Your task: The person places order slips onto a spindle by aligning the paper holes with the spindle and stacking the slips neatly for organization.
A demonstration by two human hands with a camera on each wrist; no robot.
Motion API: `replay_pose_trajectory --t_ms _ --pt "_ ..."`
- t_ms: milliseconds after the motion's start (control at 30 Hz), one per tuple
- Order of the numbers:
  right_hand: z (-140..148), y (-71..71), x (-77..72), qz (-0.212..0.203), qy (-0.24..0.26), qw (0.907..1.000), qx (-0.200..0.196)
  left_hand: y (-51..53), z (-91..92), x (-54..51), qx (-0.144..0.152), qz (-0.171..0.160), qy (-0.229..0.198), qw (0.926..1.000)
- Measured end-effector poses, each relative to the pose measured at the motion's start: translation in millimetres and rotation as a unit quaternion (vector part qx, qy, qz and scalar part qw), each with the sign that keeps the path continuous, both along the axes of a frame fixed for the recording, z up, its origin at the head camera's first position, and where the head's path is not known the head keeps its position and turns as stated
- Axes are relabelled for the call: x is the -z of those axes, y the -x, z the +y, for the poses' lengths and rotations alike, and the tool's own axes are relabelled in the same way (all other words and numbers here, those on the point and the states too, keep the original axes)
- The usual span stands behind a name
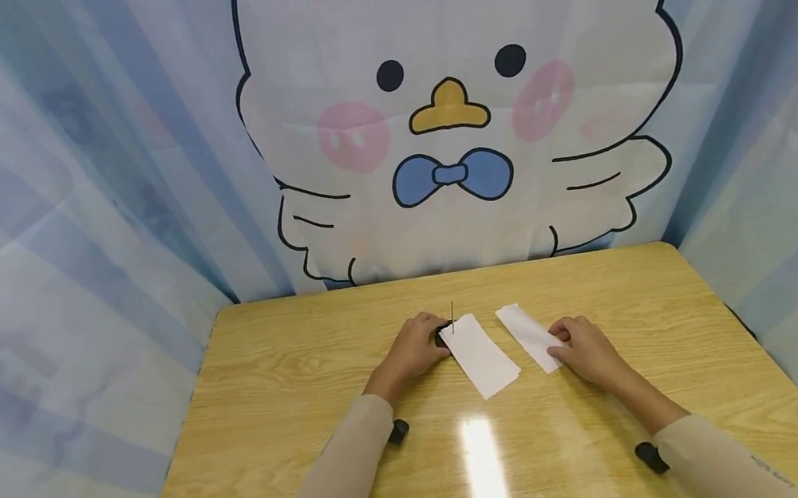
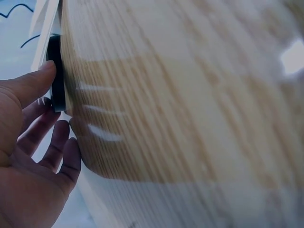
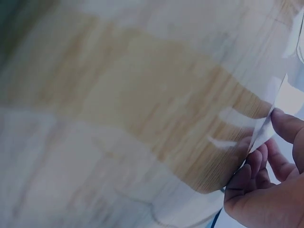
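Note:
My left hand [image 1: 414, 349] grips the black base [image 1: 440, 336] of a bill spike near the table's back. Its thin metal rod [image 1: 452, 314] sticks straight up through some white paper slips [image 1: 482, 360], which lie slanted toward me. In the left wrist view, the thumb presses the edge of the dark round base [image 2: 57, 76], and the fingers curl below it. To the right of the spike, my right hand [image 1: 585, 351] pinches the near right edge of more white slips [image 1: 527, 338]. The right wrist view shows a paper edge [image 3: 262, 132] between thumb and fingers.
The wooden table [image 1: 278, 421] ends in front of a hanging curtain [image 1: 470, 234] printed with a cartoon bird. Curtains flank both sides. A black wrist camera [image 1: 398, 432] shows by the left sleeve, another black device [image 1: 651, 457] by the right one.

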State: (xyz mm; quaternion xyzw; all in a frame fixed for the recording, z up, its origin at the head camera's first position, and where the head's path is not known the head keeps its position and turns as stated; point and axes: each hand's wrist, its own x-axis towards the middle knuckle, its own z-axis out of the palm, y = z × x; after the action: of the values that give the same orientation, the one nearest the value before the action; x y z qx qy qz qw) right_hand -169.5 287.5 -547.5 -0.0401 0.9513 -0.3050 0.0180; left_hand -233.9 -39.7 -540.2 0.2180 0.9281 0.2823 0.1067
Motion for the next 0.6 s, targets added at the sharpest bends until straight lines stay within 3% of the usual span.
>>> replay_pose_trajectory --t_ms 600 --pt "-2.0 1.2 -8.1 -0.057 0.010 0.9983 0.012 -0.8 -0.1 1.1 0.002 0.024 -0.003 0.9997"
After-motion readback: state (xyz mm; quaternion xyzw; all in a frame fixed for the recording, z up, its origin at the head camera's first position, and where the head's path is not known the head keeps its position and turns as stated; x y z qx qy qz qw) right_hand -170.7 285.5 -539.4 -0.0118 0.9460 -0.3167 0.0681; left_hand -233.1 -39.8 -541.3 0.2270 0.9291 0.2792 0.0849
